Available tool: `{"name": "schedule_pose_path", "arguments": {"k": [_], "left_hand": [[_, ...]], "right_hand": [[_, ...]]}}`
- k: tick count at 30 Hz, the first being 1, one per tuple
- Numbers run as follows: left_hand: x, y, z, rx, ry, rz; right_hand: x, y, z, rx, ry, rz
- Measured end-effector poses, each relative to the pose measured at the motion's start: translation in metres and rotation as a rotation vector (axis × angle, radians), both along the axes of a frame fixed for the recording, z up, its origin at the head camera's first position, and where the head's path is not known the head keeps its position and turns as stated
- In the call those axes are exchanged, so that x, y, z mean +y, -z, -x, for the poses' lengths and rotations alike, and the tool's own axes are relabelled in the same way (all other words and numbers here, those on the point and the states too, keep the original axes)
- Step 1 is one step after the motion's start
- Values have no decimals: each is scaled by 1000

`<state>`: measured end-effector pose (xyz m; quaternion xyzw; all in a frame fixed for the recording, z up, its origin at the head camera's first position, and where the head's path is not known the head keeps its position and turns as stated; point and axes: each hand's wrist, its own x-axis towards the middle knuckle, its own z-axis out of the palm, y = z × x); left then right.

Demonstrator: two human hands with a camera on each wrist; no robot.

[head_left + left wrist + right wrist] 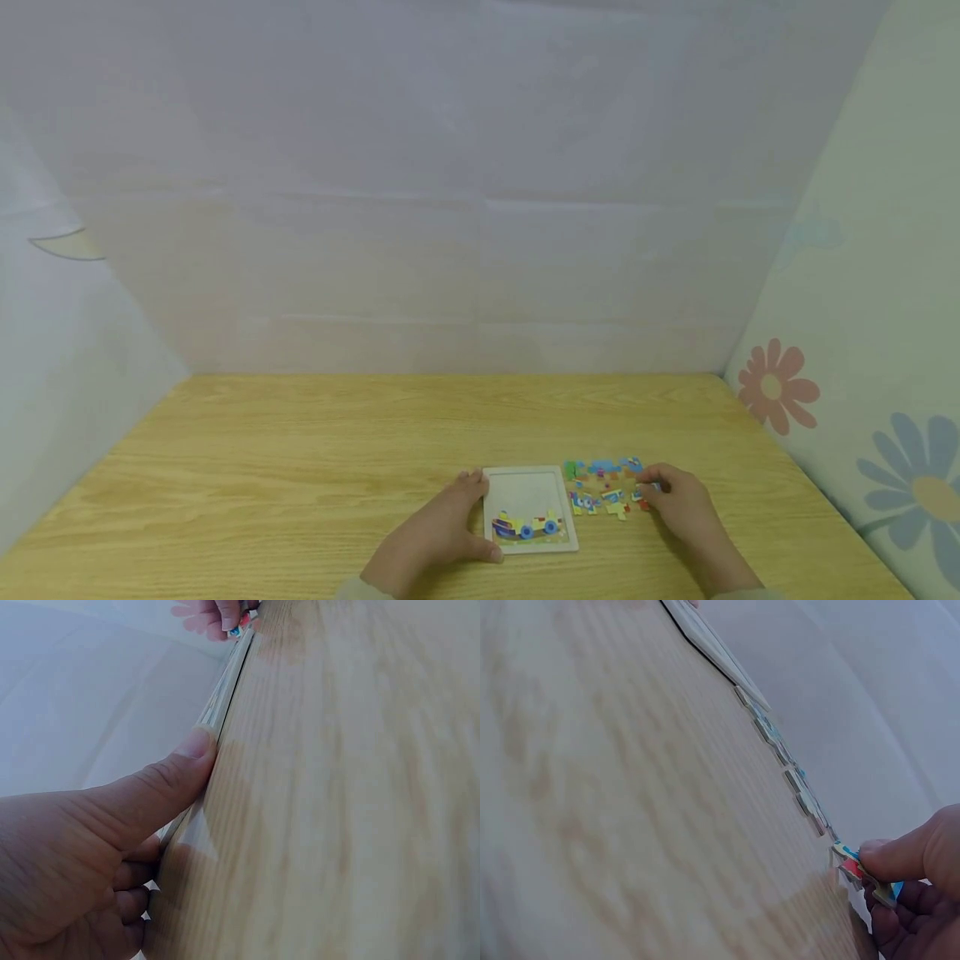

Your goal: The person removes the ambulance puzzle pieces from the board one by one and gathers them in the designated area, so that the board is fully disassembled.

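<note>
A square puzzle board (530, 552) with a pale raised rim lies on the table. Along its lower part is a row of fitted pieces picturing a vehicle (527, 528) with blue wheels. My left hand (448, 521) grips the board's left side, thumb at the near edge and fingers up by the far left corner. My right hand (681, 500) is at the right end of the loose jigsaw pieces (600, 502). Between its thumb and fingers it pinches a colourful jigsaw piece (885, 894), with red, yellow and blue showing; the fingers partly hide it.
Loose pieces lie close together just right of the board, on the wood-grain table (300, 467). A pale sheet wall (450, 250) rises behind, and a flower-printed side wall (862, 375) borders the right edge.
</note>
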<state>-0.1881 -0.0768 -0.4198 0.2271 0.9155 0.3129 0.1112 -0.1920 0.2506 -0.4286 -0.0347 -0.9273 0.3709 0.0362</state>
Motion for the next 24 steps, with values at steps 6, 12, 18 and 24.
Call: {"name": "schedule_pose_path", "arguments": {"k": [6,12,18,24], "left_hand": [[0,-1,0,-5,-3,0],[0,-2,0,-7,3,-4],[-1,-1,0,-7,7,-13],[0,1,1,-5,4,-3]], "right_hand": [[1,1,1,23,-4,-48],[2,2,2,66,-4,-86],[3,5,2,52,7,-67],[4,5,1,40,29,-49]]}}
